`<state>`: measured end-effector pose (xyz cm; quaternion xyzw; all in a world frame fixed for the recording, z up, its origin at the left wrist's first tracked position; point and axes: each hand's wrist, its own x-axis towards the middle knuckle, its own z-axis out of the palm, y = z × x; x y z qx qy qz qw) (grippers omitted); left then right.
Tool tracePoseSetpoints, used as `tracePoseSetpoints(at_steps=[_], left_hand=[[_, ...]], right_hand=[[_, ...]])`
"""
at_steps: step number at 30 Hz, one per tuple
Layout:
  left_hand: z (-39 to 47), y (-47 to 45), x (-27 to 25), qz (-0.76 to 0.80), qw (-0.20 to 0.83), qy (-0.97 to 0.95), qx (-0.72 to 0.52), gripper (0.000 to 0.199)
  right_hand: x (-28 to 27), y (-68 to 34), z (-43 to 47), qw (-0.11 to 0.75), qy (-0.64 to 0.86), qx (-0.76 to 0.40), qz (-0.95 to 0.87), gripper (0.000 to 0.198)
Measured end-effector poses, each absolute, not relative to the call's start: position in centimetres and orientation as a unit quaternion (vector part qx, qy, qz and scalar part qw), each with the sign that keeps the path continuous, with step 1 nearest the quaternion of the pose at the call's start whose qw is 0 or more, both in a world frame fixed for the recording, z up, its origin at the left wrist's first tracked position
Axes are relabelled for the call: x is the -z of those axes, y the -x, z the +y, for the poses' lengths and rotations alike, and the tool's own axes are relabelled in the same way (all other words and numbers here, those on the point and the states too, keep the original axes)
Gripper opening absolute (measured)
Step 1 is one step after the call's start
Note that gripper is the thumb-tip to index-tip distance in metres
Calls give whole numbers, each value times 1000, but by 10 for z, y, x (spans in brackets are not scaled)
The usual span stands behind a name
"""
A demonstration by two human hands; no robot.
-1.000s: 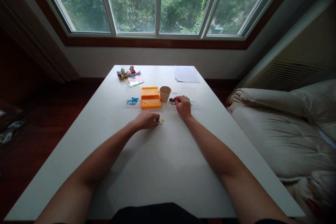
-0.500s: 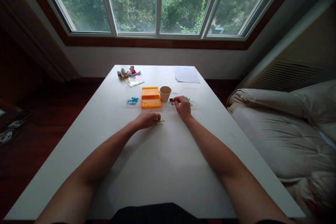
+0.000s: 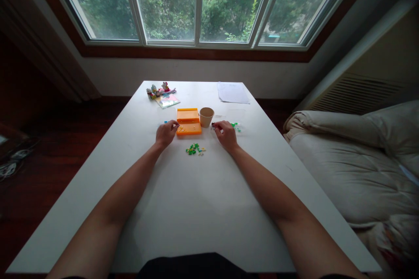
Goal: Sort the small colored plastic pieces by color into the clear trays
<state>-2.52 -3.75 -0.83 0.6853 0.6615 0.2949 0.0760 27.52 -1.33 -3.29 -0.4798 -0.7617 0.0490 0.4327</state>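
My left hand [image 3: 166, 133] is at the left edge of the open orange box [image 3: 189, 128], fingers pinched together; whatever is between them is too small to make out. Under and behind this hand, blue pieces [image 3: 166, 122] are mostly hidden. My right hand [image 3: 226, 134] hovers at the dark brown pieces [image 3: 213, 125], its thumb and fingertips closed on something I cannot make out. Green pieces [image 3: 236, 127] lie just right of it. A loose pile of small green and yellow pieces [image 3: 195, 149] sits on the table in front of the box.
A brown paper cup [image 3: 206, 117] stands right of the box. Farther back on the white table [image 3: 209, 209] are small toy figures [image 3: 160, 90], a colourful packet [image 3: 168, 100] and paper sheets [image 3: 233, 92]. A padded sofa [image 3: 353, 161] is on the right.
My left hand has moved from the loose pile up and left to the orange box's left edge, uncovering the green pieces and covering the blue ones. My right hand has barely shifted.
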Motion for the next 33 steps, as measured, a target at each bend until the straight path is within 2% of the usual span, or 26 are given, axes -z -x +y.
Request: tracePoseSetpoints(at_steps=[5, 13, 24, 28, 33], left_hand=[[-27, 50, 13, 736, 59, -591, -325, 28], [-26, 64, 14, 767, 48, -534, -353, 32], [-32, 39, 21, 643, 57, -700, -305, 30], [-34, 33, 24, 620, 67, -729, -283, 30], [-36, 30, 23, 612, 84, -740, -267, 30]], right_hand=[[31, -274, -17, 427, 469, -61, -771, 18], [30, -268, -22, 393, 432, -85, -807, 19], [30, -255, -33, 252, 316, -166, -900, 8], [27, -248, -39, 233, 289, -177, -912, 9], [30, -242, -42, 257, 270, -170, -912, 15]])
